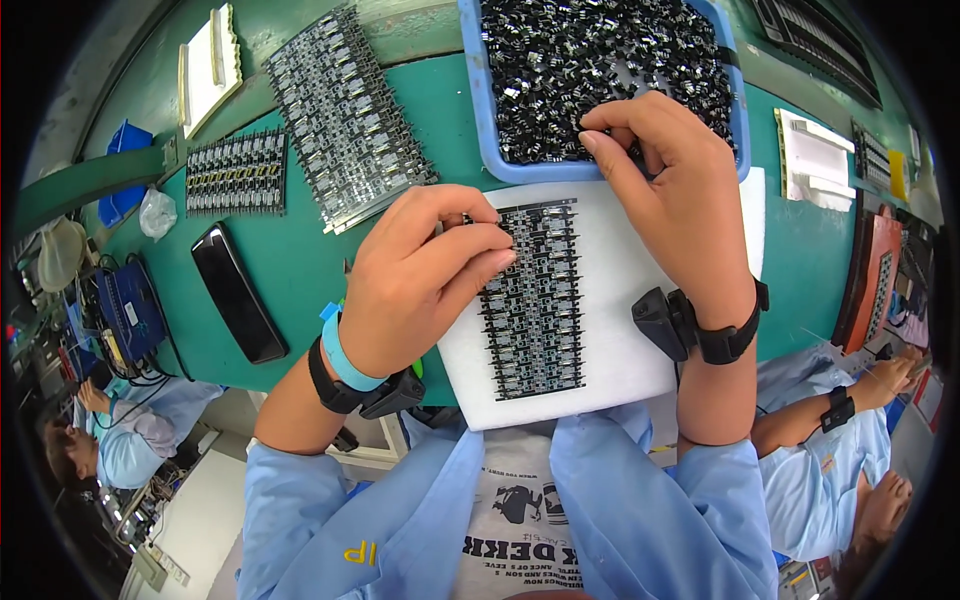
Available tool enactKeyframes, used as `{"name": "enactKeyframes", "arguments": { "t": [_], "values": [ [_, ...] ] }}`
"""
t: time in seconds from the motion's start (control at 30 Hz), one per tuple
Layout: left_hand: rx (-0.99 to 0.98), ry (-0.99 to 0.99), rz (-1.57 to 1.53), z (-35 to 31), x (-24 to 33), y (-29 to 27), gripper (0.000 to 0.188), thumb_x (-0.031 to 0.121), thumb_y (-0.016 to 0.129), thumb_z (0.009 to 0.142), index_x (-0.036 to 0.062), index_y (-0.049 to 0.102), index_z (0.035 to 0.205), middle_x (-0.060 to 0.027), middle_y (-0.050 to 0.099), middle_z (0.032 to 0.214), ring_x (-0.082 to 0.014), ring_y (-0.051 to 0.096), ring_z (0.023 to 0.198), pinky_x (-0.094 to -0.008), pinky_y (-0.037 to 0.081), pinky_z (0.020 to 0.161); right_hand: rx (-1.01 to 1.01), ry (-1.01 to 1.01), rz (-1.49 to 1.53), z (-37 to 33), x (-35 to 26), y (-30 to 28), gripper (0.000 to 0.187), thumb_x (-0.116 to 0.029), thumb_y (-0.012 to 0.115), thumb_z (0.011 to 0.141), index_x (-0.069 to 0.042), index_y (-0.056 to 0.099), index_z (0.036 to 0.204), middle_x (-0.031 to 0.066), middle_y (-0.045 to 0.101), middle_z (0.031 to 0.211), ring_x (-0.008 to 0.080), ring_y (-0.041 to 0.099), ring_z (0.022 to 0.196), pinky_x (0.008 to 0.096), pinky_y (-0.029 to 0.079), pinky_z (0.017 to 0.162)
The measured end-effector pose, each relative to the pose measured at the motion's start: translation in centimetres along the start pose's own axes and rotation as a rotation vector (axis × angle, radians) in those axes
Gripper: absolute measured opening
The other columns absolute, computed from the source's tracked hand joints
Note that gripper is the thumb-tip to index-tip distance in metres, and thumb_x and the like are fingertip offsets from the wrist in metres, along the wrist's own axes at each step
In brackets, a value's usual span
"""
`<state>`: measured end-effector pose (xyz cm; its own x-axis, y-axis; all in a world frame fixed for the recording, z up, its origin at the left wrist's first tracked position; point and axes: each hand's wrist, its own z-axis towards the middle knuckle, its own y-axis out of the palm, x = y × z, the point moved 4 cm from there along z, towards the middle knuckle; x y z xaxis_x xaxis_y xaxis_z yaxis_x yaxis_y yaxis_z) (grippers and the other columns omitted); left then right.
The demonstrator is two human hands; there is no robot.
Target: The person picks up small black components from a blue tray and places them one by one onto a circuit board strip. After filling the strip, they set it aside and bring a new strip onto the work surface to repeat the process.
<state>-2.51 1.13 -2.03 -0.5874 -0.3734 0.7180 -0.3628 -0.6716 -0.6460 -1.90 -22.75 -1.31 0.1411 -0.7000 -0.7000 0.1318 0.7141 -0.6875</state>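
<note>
Curling over gridded circuit panel, left hand, flat white foam

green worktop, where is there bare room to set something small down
Bare green worktop shows between the black smartphone and left hand. The white foam pad is bare between the circuit-board panel and right hand. Farther back is crowded: other panels, blue bin of small parts.

A dark, narrow circuit board panel with rows of repeated silvery segments is lying flat on a white foam sheet, stretching from near its far edge toward its near edge. Small black parts with shiny metal bits are lying loosely heaped in a blue bin.
</note>
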Motion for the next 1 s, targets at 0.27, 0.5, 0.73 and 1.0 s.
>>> {"name": "enactKeyframes", "arguments": {
  "t": [0.27, 0.5, 0.73, 1.0],
  "values": [
    [0.004, -0.009, 0.027, 0.06, 0.19, -0.02, 0.021, -0.004, 0.092, 0.086, 0.0001, 0.085, 0.106, -0.0083, 0.072, 0.111, -0.0169, 0.064, 0.083, -0.03, 0.054, 0.07, 0.019, -0.004, 0.018, -0.18, 0.08, -0.05, 0.009, -0.005, 0.081, 0.097, -0.003, 0.079, 0.105, 0.0111, 0.07, 0.089, 0.0291, 0.071, 0.079, 0.0389, 0.056, 0.072],
    [0.025, -0.03, 0.049, -0.17, -0.03, 0.13, 0.02, -0.005, 0.092, 0.087, -0.0007, 0.085, 0.106, -0.0092, 0.072, 0.111, -0.016, 0.066, 0.082, -0.0293, 0.054, 0.069, 0.023, -0.02, 0.006, -0.1, 0.18, 0.05, 0.011, -0.005, 0.082, 0.096, -0.003, 0.079, 0.105, 0.0115, 0.071, 0.089, 0.0296, 0.071, 0.08, 0.0394, 0.056, 0.072],
    [0.085, -0.03, 0.015, -0.15, 0.04, 0.2, 0.024, 0.004, 0.095, 0.082, 0.0037, 0.083, 0.102, -0.0066, 0.073, 0.105, -0.0218, 0.064, 0.079, -0.0345, 0.053, 0.067, 0.053, -0.076, 0.026, -0.37, 0.67, 0.32, 0.014, -0.003, 0.082, 0.098, -0.002, 0.079, 0.111, 0.0042, 0.064, 0.088, 0.0146, 0.05, 0.072, 0.0305, 0.041, 0.064],
    [0.076, -0.02, 0.037, -0.04, 0.16, 0.12, 0.024, 0.004, 0.096, 0.082, 0.0041, 0.082, 0.102, -0.0074, 0.073, 0.106, -0.0211, 0.066, 0.081, -0.034, 0.055, 0.069, 0.053, -0.068, 0.023, -0.38, 0.71, 0.33, 0.014, -0.003, 0.082, 0.098, -0.001, 0.078, 0.111, 0.0047, 0.065, 0.088, 0.0149, 0.05, 0.072, 0.0306, 0.041, 0.064]
  ]
}}
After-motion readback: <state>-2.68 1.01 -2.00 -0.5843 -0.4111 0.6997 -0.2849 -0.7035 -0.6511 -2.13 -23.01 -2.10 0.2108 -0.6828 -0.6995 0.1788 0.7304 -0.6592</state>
